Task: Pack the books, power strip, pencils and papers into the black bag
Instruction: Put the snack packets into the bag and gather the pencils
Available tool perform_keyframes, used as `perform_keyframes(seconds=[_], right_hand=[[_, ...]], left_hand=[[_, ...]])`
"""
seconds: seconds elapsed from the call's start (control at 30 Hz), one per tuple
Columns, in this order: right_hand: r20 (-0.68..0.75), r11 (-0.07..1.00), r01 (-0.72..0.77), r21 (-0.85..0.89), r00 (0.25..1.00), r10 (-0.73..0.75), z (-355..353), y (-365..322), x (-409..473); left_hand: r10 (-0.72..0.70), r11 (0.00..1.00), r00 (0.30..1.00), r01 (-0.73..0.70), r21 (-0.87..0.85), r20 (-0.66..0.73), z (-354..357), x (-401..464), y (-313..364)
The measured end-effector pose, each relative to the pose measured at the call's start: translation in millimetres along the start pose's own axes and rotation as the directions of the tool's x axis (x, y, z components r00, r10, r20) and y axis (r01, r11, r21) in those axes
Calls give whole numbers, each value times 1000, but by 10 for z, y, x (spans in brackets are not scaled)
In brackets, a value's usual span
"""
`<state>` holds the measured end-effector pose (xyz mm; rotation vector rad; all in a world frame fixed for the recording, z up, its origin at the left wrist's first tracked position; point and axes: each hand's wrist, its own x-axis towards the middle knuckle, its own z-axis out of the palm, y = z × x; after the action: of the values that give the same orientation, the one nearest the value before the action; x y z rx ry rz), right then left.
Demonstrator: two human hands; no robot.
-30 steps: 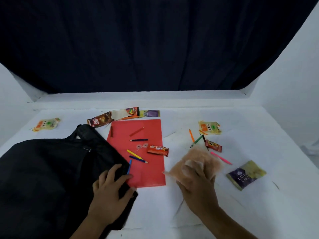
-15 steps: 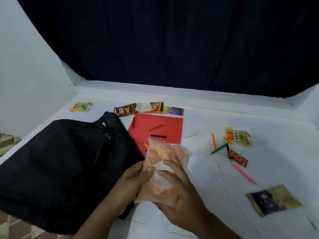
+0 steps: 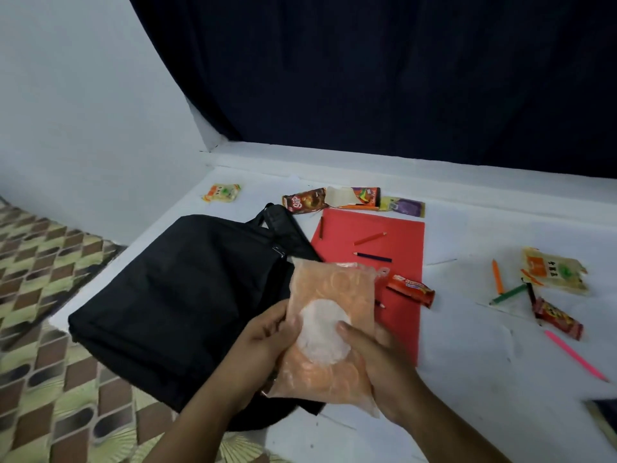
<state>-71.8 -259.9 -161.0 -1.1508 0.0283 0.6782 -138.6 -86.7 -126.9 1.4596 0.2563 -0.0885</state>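
Observation:
Both hands hold a clear plastic packet of orange rings (image 3: 334, 295) above the right edge of the black bag (image 3: 173, 295). My left hand (image 3: 263, 342) grips its left side and my right hand (image 3: 377, 359) grips its right side, thumb on top. The bag lies flat on the white surface, its strap toward the back. A red paper sheet (image 3: 397, 248) lies right of the bag with a red pencil (image 3: 369, 238) and a dark blue pencil (image 3: 372, 257) on it. Orange (image 3: 497, 277), green (image 3: 507, 294) and pink (image 3: 576, 355) pencils lie further right.
Snack wrappers lie around: a brown one (image 3: 305, 203) and a purple one (image 3: 405, 207) at the back, a red one (image 3: 412, 289) on the sheet, others at right (image 3: 552, 269). The white surface (image 3: 484, 379) ends at left over patterned floor (image 3: 40, 262). A dark curtain hangs behind.
My right hand brought the orange packet from the right over to the bag's edge, and my left hand left the bag and took hold of the packet. The view swung left.

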Motion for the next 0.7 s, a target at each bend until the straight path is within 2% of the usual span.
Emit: perform_keyframes(seconds=[0.03,0.07,0.1,0.13,0.17,0.23,0.27,0.33,0.37,0.4,0.5,0.53,0.6,0.7], right_hand=[[-19,999,1,-32,1000,-1,49,16,10],[-41,997,4,-72,999,-7,86,25,19],[-63,994,7,-112,998,-14,116,30,35],[-87,989,0,-145,996,-13,140,35,50],[-112,986,-13,-168,994,-6,160,41,69],[-157,979,-50,-199,987,19,203,45,103],[-168,974,-55,-220,986,18,231,41,120],[-169,960,-34,-278,986,-14,294,13,150],[-169,953,-19,-304,985,-34,327,-1,166],[-166,947,-8,-321,985,-48,368,-24,174],[-122,947,-12,-321,992,-29,475,-103,207],[-101,950,-32,-310,995,1,511,-136,216],[-58,952,-92,-291,995,79,574,-197,235],[10,914,-188,-361,979,206,670,-272,313]], left_hand=[[76,988,995,-65,139,-71,-94,0,-11],[204,926,963,-132,355,-175,-226,19,-43],[350,798,899,-138,586,-265,-394,50,-89],[460,632,838,-78,771,-292,-564,85,-133],[491,488,818,27,873,-300,-728,115,-184],[402,335,852,203,920,-335,-952,186,-265],[361,271,875,233,934,-323,-1004,221,-298],[371,167,891,213,963,-262,-1004,271,-318],[394,195,884,190,962,-254,-993,291,-296],[412,266,868,177,947,-278,-988,306,-240],[370,663,808,116,739,-459,-1082,300,-16],[356,750,793,73,657,-494,-1124,277,62],[370,821,776,-17,570,-511,-1196,210,189],[368,868,803,-116,483,-469,-1258,144,302]])
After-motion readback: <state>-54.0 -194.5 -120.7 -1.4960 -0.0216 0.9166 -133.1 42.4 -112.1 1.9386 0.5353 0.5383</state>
